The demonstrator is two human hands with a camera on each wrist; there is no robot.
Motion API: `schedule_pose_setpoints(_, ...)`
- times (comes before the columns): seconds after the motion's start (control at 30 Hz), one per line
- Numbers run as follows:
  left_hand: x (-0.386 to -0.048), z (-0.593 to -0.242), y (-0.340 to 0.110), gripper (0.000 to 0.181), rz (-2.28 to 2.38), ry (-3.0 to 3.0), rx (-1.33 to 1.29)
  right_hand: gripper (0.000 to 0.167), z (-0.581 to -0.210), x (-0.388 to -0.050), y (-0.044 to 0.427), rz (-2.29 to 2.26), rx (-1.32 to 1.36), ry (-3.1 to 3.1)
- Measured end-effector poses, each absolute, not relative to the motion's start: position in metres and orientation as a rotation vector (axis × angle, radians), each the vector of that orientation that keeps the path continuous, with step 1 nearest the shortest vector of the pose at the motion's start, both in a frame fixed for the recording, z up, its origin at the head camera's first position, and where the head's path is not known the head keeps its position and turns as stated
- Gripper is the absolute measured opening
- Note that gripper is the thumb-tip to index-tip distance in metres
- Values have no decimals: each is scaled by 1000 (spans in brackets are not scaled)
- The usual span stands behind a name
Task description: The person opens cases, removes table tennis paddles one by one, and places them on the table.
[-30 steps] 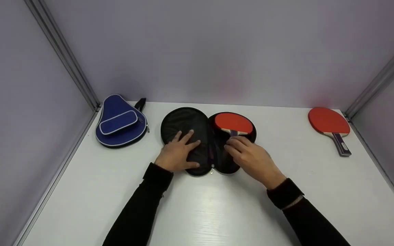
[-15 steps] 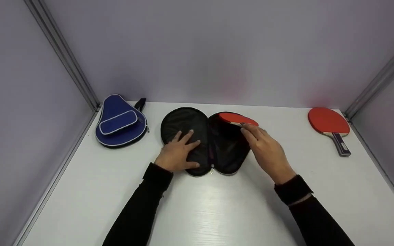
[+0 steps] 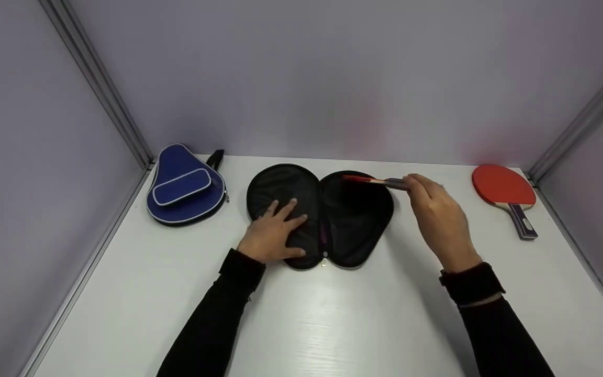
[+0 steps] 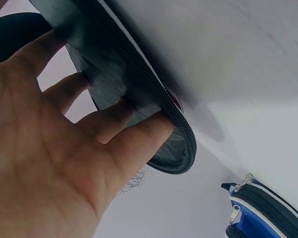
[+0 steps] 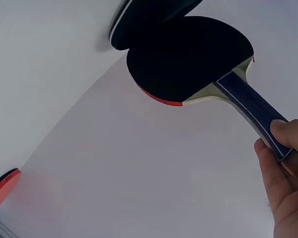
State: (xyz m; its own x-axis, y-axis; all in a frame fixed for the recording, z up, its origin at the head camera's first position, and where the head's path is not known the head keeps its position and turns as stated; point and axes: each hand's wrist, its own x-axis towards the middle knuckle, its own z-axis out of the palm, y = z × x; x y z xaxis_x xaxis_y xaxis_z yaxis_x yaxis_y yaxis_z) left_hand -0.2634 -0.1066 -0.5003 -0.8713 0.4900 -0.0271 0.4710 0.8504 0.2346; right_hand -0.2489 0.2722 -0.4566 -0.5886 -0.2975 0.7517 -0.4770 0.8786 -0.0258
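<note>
A black zip case [image 3: 354, 235] lies unfolded in the middle of the table, both halves showing their dark insides. My left hand [image 3: 271, 235] rests with spread fingers on its left half; in the left wrist view the fingertips touch the lining [image 4: 114, 74]. Above the right half, my right hand [image 3: 440, 222] pinches a table tennis bat by the end of its handle [image 3: 397, 183]. The bat is seen nearly edge-on from the head. In the right wrist view its black face [image 5: 188, 59] and blue handle [image 5: 251, 101] show, thumb on the handle's end.
A blue bat case [image 3: 186, 183] with white piping and a black strap lies at the back left. Another red bat [image 3: 503, 186] lies at the back right, handle towards me. Grey panels [image 3: 301, 78] stand round the white table [image 3: 312, 324].
My right hand has lifted the bat out of the case's right half and moved right, tilting it until its red face is nearly edge-on. The left hand has stayed put.
</note>
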Motion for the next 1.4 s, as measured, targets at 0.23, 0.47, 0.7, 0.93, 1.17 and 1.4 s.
schedule_pose_setpoints(0.23, -264, -500, -106, 88, 340, 2940, 768, 31, -444, -246, 288, 371, 465, -2296)
schedule_pose_setpoints(0.47, -265, -500, -106, 88, 321, 2939, 760, 32, -437, -247, 302, 449, 386, -2322)
schedule_pose_setpoints(0.7, -266, -501, -106, 87, 310, 2936, 763, 30, -433, -248, 317, 499, 313, -2325)
schedule_pose_setpoints(0.93, -265, -501, -106, 88, 307, 2936, 766, 32, -433, -251, 336, 511, 278, -2316)
schedule_pose_setpoints(1.17, -265, -501, -107, 88, 297, 2942, 766, 33, -437, -256, 356, 487, 218, -2320)
schedule_pose_setpoints(1.4, -265, -501, -106, 89, 290, 2942, 766, 32, -440, -259, 373, 492, 181, -2312)
